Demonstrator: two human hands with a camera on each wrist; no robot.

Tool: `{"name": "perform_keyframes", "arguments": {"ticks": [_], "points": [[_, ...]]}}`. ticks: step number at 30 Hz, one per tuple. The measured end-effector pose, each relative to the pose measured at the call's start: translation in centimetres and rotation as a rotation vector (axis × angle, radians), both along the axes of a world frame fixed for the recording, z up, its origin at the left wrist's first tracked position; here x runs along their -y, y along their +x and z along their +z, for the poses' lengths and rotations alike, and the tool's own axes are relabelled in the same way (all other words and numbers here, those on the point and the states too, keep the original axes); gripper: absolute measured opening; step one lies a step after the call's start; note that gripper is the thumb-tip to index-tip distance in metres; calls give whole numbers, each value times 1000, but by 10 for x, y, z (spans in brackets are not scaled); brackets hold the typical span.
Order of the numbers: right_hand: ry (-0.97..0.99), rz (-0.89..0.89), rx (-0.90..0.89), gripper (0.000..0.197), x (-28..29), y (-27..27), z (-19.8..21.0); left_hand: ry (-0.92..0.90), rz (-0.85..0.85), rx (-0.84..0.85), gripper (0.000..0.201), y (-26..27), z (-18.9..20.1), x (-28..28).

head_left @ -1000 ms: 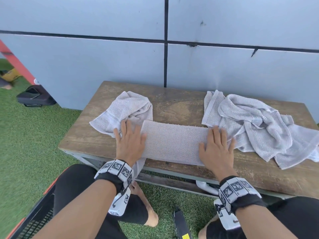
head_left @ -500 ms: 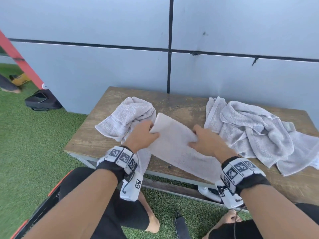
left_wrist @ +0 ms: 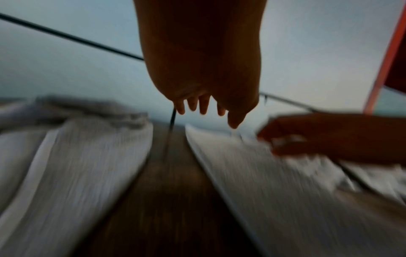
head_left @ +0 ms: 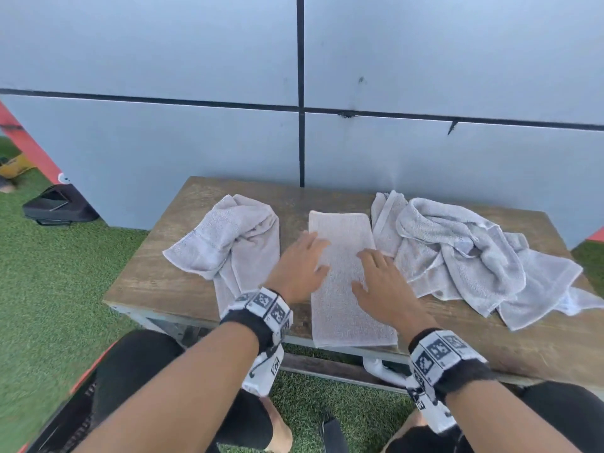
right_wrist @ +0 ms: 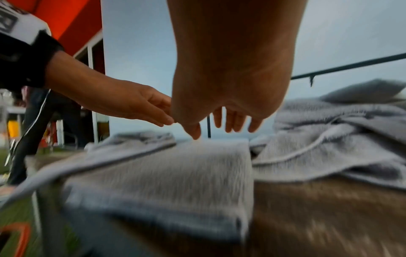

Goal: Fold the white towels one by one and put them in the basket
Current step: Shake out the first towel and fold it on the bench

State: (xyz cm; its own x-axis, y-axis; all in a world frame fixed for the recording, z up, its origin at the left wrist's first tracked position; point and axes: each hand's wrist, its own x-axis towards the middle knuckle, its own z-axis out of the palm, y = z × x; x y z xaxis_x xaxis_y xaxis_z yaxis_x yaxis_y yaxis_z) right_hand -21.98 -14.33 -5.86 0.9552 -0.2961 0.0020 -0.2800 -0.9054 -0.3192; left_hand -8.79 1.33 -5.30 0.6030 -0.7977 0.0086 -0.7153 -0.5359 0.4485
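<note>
A white towel folded into a long strip [head_left: 346, 289] lies lengthwise, front to back, on the wooden bench [head_left: 157, 282], its near end at the front edge. My left hand [head_left: 299, 266] hovers flat over its left edge with straight fingers [left_wrist: 203, 107]. My right hand [head_left: 376, 279] is spread over its right half, fingers [right_wrist: 232, 121] straight, just above the strip [right_wrist: 175, 173]. Neither hand holds anything. The basket is a dark crate [head_left: 68, 416] at the lower left, by my knee.
A crumpled towel [head_left: 232, 240] lies left of the strip and hangs over the front edge. A pile of loose towels [head_left: 464, 253] covers the bench's right side. A grey panel wall [head_left: 294, 93] stands right behind. Green turf [head_left: 49, 289] surrounds the bench.
Both hands lifted the folded strip, turned it a quarter turn and laid it down lengthwise. They have let go and now hover flat over it.
</note>
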Motion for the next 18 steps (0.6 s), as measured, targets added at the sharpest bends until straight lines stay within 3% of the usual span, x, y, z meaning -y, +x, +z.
{"name": "perform_keyframes", "arguments": {"ticks": [2,6,13,18], "points": [[-36,95,-84,63,-7,-2,-21,137,-59,6,57,-28,-26,1],[-62,56,-161,65,-15,-14,-50,235,13,34,63,-53,-58,-7],[-7,64,-169,65,-4,-22,-51,264,51,105,57,-37,-59,-25],[71,110,-197,59,8,-30,-37,253,11,32,54,-26,-56,-46]]}}
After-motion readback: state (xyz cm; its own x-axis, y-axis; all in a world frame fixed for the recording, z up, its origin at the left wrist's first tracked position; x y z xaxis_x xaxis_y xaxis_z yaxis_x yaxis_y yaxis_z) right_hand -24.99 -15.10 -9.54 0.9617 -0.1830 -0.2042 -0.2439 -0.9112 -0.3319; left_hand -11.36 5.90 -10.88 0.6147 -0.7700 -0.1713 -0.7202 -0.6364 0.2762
